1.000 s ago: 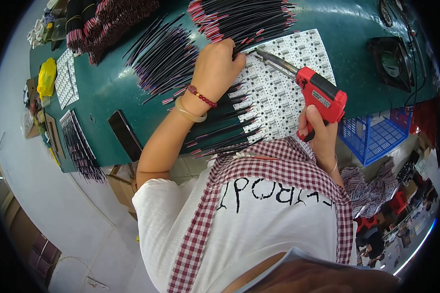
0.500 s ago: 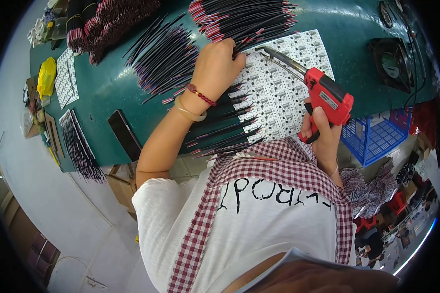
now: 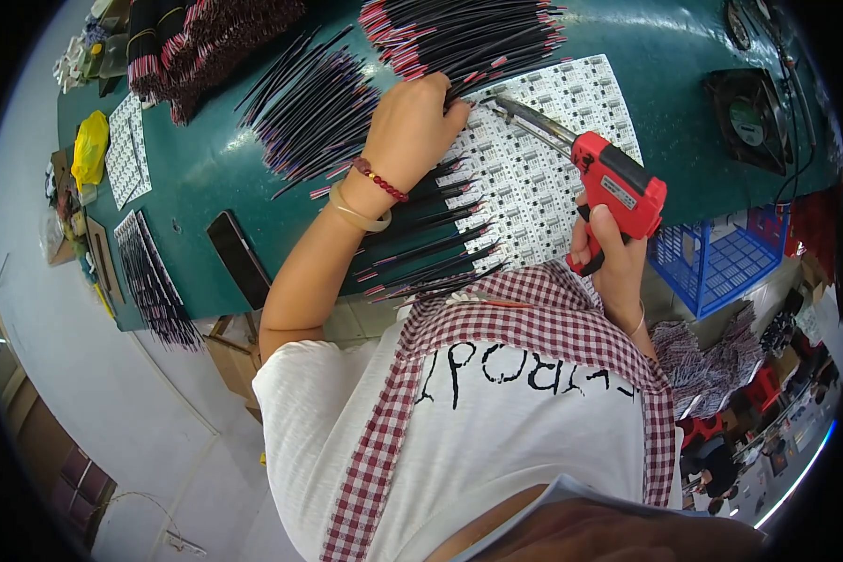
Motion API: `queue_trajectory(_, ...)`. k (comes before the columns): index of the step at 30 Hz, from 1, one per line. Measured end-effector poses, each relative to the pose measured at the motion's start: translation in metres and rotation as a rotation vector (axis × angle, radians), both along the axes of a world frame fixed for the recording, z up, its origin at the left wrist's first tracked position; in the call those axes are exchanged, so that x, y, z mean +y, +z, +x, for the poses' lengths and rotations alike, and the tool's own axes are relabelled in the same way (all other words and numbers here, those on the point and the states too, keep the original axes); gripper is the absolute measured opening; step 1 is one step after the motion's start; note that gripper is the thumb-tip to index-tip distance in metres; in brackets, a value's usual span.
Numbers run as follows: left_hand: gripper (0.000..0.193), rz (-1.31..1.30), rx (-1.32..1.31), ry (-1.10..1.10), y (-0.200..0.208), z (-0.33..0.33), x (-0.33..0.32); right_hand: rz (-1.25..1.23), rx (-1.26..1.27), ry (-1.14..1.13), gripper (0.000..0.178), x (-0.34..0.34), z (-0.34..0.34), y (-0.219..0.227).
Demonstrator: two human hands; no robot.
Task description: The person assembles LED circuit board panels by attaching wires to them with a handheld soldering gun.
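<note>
In my right hand [image 3: 615, 248] is a red and black soldering gun [image 3: 618, 183], its handle wrapped by my fingers. Its thin tip reaches left to the upper left edge of a white circuit board panel [image 3: 562, 159]. Right beside that tip, my left hand [image 3: 412, 122] pinches a black cable at the panel's edge; the fingertips are partly hidden behind the hand. Several black cables [image 3: 431, 259] lie with one end on the panel's left edge, below my left wrist. Behind my left hand sits a pile of black cables [image 3: 318, 112] with coloured wire ends.
Another cable pile [image 3: 459, 37] lies at the back, and bundled cables [image 3: 192, 47] at back left. A phone [image 3: 239, 259] rests near the front edge. At right are a black fan [image 3: 749, 122] and a blue crate [image 3: 717, 267]. A wired panel [image 3: 155, 281] overhangs the left edge.
The soldering gun in my right hand has shifted slightly left, its tip closer to my left fingers. My left hand has barely moved and keeps its pinch.
</note>
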State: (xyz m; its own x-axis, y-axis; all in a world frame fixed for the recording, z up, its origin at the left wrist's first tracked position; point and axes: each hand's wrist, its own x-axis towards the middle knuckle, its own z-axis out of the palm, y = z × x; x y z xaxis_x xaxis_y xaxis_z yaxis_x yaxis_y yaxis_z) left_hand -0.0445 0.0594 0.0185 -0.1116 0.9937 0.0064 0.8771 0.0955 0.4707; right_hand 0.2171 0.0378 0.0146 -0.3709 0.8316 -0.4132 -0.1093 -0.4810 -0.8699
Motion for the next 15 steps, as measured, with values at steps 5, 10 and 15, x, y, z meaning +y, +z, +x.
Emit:
queue_trajectory(5,0.023,0.023,0.025,-0.035,0.0029,0.0019,-0.0007,0.011,-0.009,-0.015,0.020,-0.0037,0.0014,-0.0024)
queue_trajectory(10,0.022,0.028,0.016,-0.029,-0.0010,-0.0005,0.0010,0.026,-0.031,0.000,0.019,-0.0037,0.0019,-0.0056)
queue_trajectory(15,0.023,0.056,0.012,-0.028,-0.0030,-0.0016,0.0024,0.046,0.045,-0.043,0.019,-0.0020,-0.0013,0.0037)
